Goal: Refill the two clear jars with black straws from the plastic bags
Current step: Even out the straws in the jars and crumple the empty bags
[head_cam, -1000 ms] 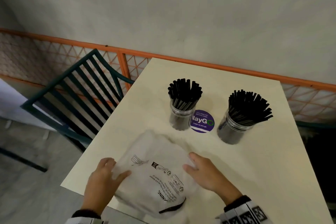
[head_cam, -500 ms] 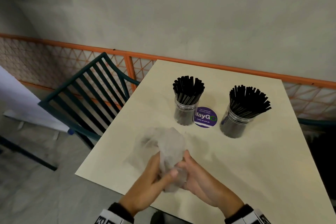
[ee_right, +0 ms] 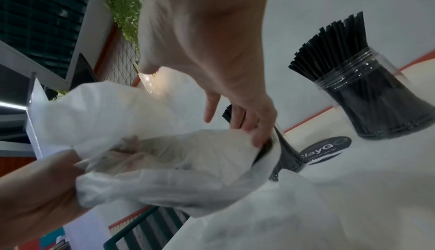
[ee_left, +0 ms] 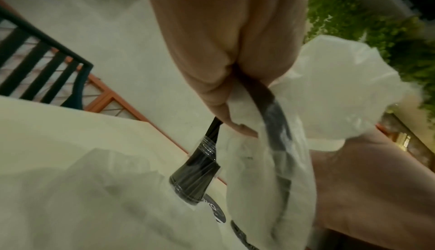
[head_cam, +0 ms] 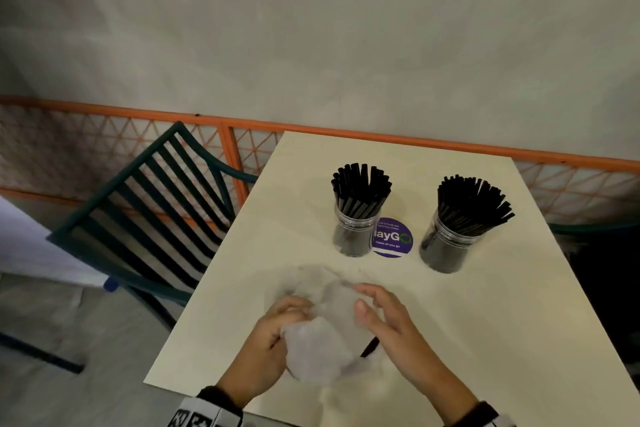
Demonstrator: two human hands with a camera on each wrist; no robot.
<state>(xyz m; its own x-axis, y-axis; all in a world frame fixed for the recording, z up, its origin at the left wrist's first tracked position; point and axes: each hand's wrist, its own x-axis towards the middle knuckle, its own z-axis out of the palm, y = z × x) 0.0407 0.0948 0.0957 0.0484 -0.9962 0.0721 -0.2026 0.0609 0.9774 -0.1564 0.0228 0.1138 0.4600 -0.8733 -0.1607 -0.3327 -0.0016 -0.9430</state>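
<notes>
Two clear jars stand upright at the far half of the cream table, both packed with black straws: the left jar (head_cam: 353, 236) (ee_left: 195, 176) and the right jar (head_cam: 446, 250) (ee_right: 376, 105). Near the front edge a thin white plastic bag (head_cam: 318, 343) (ee_left: 341, 90) (ee_right: 164, 151) is crumpled into a wad; its inside is hidden. My left hand (head_cam: 277, 329) (ee_left: 226, 94) grips the wad, fingers curled round the plastic and its black strip. My right hand (head_cam: 384, 315) (ee_right: 226, 86) is beside the bag with fingers extended, their tips touching the plastic.
A round purple sticker (head_cam: 393, 239) lies between the jars. A dark green slatted chair (head_cam: 145, 218) stands left of the table (head_cam: 519, 322). An orange railing (head_cam: 381, 135) runs behind the far edge, before a pale wall. My hands are close to the front edge.
The bag lay flat under both hands a second ago; it is now bunched into a wad. My right hand has loosened from clasping it to touching it with extended fingers.
</notes>
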